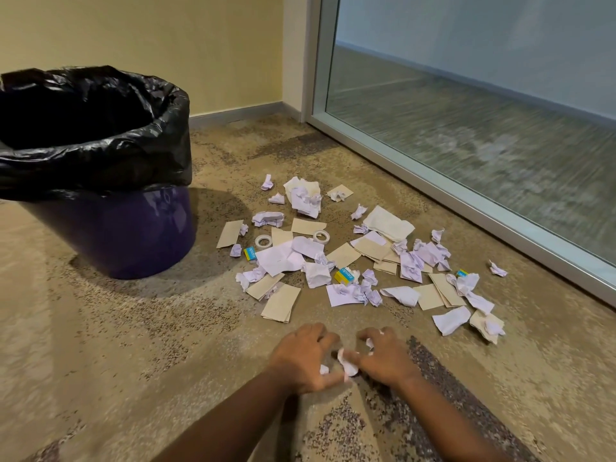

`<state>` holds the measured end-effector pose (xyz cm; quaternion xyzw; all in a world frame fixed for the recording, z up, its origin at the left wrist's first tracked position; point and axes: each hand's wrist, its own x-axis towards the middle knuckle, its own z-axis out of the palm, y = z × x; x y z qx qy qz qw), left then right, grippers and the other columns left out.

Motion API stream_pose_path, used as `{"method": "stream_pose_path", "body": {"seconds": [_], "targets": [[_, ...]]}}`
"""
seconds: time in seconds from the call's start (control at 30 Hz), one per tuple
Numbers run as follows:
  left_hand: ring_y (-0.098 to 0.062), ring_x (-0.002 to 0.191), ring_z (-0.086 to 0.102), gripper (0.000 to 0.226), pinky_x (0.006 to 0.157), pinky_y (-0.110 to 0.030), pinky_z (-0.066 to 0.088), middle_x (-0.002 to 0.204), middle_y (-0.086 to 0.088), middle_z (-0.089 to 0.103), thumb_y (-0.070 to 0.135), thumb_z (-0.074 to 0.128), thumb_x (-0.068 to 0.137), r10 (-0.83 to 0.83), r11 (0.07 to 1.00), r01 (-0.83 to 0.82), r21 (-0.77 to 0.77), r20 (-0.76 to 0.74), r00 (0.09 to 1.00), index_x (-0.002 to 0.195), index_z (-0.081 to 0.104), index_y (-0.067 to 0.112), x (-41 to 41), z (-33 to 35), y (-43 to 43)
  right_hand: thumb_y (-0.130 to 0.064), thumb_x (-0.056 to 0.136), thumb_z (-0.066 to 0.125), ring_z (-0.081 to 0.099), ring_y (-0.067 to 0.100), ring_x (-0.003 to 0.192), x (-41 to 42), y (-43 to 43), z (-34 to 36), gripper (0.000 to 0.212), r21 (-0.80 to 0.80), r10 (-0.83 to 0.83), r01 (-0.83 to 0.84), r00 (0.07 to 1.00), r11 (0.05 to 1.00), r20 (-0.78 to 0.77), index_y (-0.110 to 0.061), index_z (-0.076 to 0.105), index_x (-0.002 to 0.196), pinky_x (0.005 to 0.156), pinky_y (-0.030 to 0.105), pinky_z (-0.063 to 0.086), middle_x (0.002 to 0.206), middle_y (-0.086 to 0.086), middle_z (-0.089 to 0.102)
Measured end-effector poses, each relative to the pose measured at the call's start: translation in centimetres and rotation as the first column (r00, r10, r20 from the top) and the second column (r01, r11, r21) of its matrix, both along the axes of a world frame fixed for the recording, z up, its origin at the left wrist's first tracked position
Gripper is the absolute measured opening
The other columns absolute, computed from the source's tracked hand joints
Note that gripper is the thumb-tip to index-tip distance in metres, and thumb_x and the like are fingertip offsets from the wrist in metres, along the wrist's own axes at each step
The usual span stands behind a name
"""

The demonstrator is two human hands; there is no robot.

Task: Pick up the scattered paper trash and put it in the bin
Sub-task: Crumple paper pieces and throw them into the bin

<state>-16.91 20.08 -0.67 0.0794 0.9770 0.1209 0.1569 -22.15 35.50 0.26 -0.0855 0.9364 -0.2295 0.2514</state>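
The purple bin (133, 235), lined with a black bag (100, 155), stood on the carpet (100, 345). Right of the bin lay the scattered paper trash (350, 258): crumpled white scraps and flat tan sheets. Right of the bin and nearer the camera, the left hand (300, 356) and right hand (385, 358) met low over the carpet, each with fingers curled onto a crumpled wad (346, 363) gripped between them.

Both low on the carpet (133, 345): left hand (301, 356) and right hand (386, 358) curl round crumpled paper (346, 363) between them. Scraps (333, 258) lie scattered just beyond. Bin (133, 235), black liner (100, 161), stands left.
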Motion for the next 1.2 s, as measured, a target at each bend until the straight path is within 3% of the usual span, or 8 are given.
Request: {"method": "stream_pose_path", "body": {"seconds": [0.23, 0.33, 0.4, 0.57, 0.67, 0.73, 1.1, 1.2], "targets": [[-0.022, 0.130, 0.040, 0.038, 0.103, -0.035, 0.036, 0.143, -0.003, 0.040, 0.029, 0.043, 0.094, -0.057, 0.994, 0.047, -0.096, -0.095, 0.994, 0.131, 0.048, 0.026, 1.6, -0.9, -0.8, -0.024, 0.078, 0.067, 0.045, 0.027, 0.116, 2.2, -1.7, -1.0, 0.039, 0.025, 0.153, -0.151, 0.986, 0.988, -0.063, -0.028, 0.057, 0.115, 0.098, 0.027, 0.042, 0.122, 0.007, 0.043], [-0.011, 0.091, 0.059, 0.024, 0.061, -0.025, 0.055, 0.100, 0.008, 0.066, 0.039, 0.053, 0.070, 0.070, 0.996, -0.079, -0.036, -0.205, 0.976, 0.094, 0.052, 0.036, 2.5, -1.9, -1.1, -0.014, 0.078, 0.066, 0.047, 0.026, 0.112, 2.2, -2.0, -1.1, 0.035, -0.003, 0.158, -0.158, 0.986, 0.987, -0.052, -0.027, 0.061, 0.110, 0.095, 0.026, 0.043, 0.119, 0.006, 0.046], [-0.014, 0.087, 0.052, 0.036, 0.052, -0.026, 0.054, 0.101, 0.006, 0.060, 0.045, 0.062, 0.060, 0.115, 0.986, -0.141, -0.085, -0.255, 0.960, 0.091, 0.045, 0.035, 3.1, -3.3, -1.2, -0.005, 0.076, 0.065, 0.051, 0.023, 0.105, 2.0, -2.1, -1.0, 0.034, -0.032, 0.151, -0.153, 0.987, 0.988, -0.046, -0.028, 0.064, 0.101, 0.089, 0.024, 0.044, 0.109, 0.005, 0.048], [-0.018, 0.083, 0.068, 0.075, 0.063, -0.034, 0.055, 0.103, 0.000, 0.069, 0.017, 0.092, 0.038, 0.296, 0.948, -0.314, -0.057, -0.212, 0.931, 0.100, 0.053, 0.030, 3.7, -3.8, -0.9, 0.011, 0.073, 0.057, 0.049, 0.004, 0.063, 1.5, -1.9, -0.5, 0.044, -0.246, 0.030, -0.033, 0.999, 0.969, -0.017, -0.032, 0.052, 0.062, 0.048, 0.005, 0.039, 0.077, -0.001, 0.058], [-0.024, 0.127, 0.040, 0.051, 0.101, -0.036, 0.036, 0.144, -0.003, 0.035, 0.004, 0.053, 0.089, 0.402, 0.911, -0.411, -0.018, -0.175, 0.899, 0.135, 0.039, 0.022, 3.3, -2.7, -0.9, 0.011, 0.074, 0.059, 0.051, 0.005, 0.060, 1.5, -1.8, -0.3, 0.039, -0.326, -0.060, 0.073, 0.997, 0.943, 0.050, -0.027, 0.056, 0.062, 0.044, 0.005, 0.039, 0.070, -0.005, 0.059], [-0.023, 0.133, 0.029, 0.053, 0.107, -0.033, 0.028, 0.149, -0.004, 0.026, 0.000, 0.039, 0.094, 0.425, 0.899, -0.436, -0.040, -0.160, 0.891, 0.142, 0.028, 0.019, 2.7, -2.8, -1.3, 0.012, 0.073, 0.060, 0.052, 0.007, 0.060, 1.2, -1.9, -0.2, 0.038, -0.352, -0.092, 0.118, 0.992, 0.928, 0.091, -0.026, 0.058, 0.065, 0.043, 0.007, 0.041, 0.072, -0.002, 0.060], [-0.023, 0.120, 0.035, 0.063, 0.095, -0.029, 0.036, 0.131, -0.005, 0.038, -0.022, 0.041, 0.074, 0.459, 0.887, -0.441, 0.136, -0.357, 0.814, 0.125, 0.042, 0.015, -1.1, 6.1, -5.1, 0.013, 0.073, 0.060, 0.056, 0.020, 0.063, -1.6, -5.1, 4.7, 0.026, -0.534, -0.222, 0.294, 0.955, 0.793, 0.197, -0.005, 0.064, 0.090, 0.066, 0.036, 0.055, 0.090, 0.015, 0.061], [-0.021, 0.116, 0.034, 0.061, 0.092, -0.027, 0.035, 0.128, -0.004, 0.038, -0.024, 0.037, 0.075, 0.414, 0.909, -0.364, 0.200, -0.509, 0.754, 0.123, 0.044, 0.014, -2.2, 12.4, -7.1, 0.011, 0.075, 0.062, 0.055, 0.020, 0.068, -2.6, -7.3, 8.3, 0.026, -0.578, -0.218, 0.278, 0.960, 0.767, 0.174, -0.007, 0.064, 0.095, 0.055, 0.024, 0.053, 0.098, 0.015, 0.059]]}}
